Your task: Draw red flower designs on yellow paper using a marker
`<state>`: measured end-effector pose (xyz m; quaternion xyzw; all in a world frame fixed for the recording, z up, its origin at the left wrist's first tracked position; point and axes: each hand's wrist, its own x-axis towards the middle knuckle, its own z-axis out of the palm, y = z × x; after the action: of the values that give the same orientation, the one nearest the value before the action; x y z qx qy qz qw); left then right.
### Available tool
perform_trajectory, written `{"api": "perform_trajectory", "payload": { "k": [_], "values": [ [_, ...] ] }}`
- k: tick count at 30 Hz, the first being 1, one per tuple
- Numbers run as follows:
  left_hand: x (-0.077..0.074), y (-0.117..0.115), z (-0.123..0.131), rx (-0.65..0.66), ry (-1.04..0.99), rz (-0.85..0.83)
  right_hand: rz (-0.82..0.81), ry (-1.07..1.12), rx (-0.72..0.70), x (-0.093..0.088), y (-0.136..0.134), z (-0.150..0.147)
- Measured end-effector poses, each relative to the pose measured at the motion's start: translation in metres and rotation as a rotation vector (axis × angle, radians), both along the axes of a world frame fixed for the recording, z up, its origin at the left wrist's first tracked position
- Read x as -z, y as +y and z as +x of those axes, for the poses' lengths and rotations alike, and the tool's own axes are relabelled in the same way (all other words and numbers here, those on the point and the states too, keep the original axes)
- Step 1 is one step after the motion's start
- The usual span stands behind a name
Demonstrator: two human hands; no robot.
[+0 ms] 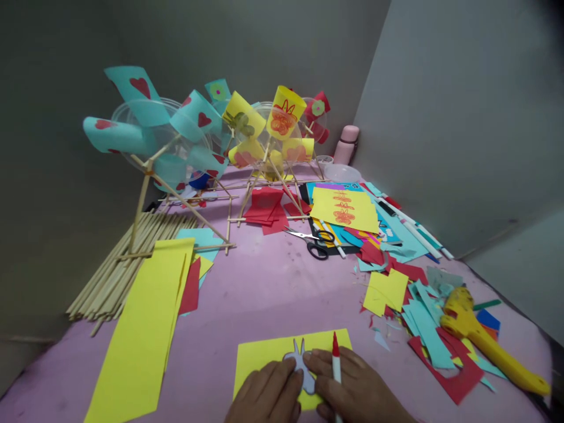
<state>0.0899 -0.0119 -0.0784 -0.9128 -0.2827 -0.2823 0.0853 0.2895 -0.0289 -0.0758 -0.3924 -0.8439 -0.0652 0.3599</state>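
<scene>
A pale lilac paper butterfly cutout [303, 370] with a dark edge and two antennae lies on a yellow paper sheet [251, 352] at the table's near edge. My left hand [268, 393] has its fingers bent together and pressed on the butterfly's left side. On the other side, the fingertips of my right hand [352, 385] touch the butterfly's right wing. That hand also grips a white marker [336, 364] with a red end, which points up and away from the sheet. The undersides of my fingers are hidden.
Pinwheel-like models [154, 147] on stick frames stand at the back. Yellow strips [136, 335] and wooden sticks [114, 264] lie left. Scissors [315, 238] lie mid-table. To the right are paper scraps [429, 329], a yellow glue gun [493, 341] and several markers [418, 232].
</scene>
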Motion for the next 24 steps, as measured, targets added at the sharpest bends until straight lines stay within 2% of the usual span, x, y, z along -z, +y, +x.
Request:
{"api": "perform_trajectory", "payload": {
  "k": [3,8,13,16,21,24],
  "values": [
    [-0.007,0.002,-0.008,0.001,-0.045,-0.077,-0.1,0.009,-0.043,-0.005,-0.001,0.004],
    [-0.019,0.002,-0.02,0.048,0.047,-0.24,-0.242,0.009,-0.115,-0.013,-0.006,0.01],
    [-0.027,0.002,-0.018,0.071,0.149,-0.243,-0.43,-0.011,-0.132,-0.012,-0.01,0.014],
    [-0.027,0.002,-0.017,0.071,0.185,-0.216,-0.405,-0.049,-0.105,-0.01,-0.012,0.016],
    [-0.022,0.002,-0.017,0.077,0.161,-0.165,-0.301,-0.147,-0.136,-0.008,-0.014,0.014],
    [-0.021,0.002,-0.018,0.067,0.164,-0.152,-0.292,-0.126,-0.119,-0.007,-0.014,0.012]
  ]
}}
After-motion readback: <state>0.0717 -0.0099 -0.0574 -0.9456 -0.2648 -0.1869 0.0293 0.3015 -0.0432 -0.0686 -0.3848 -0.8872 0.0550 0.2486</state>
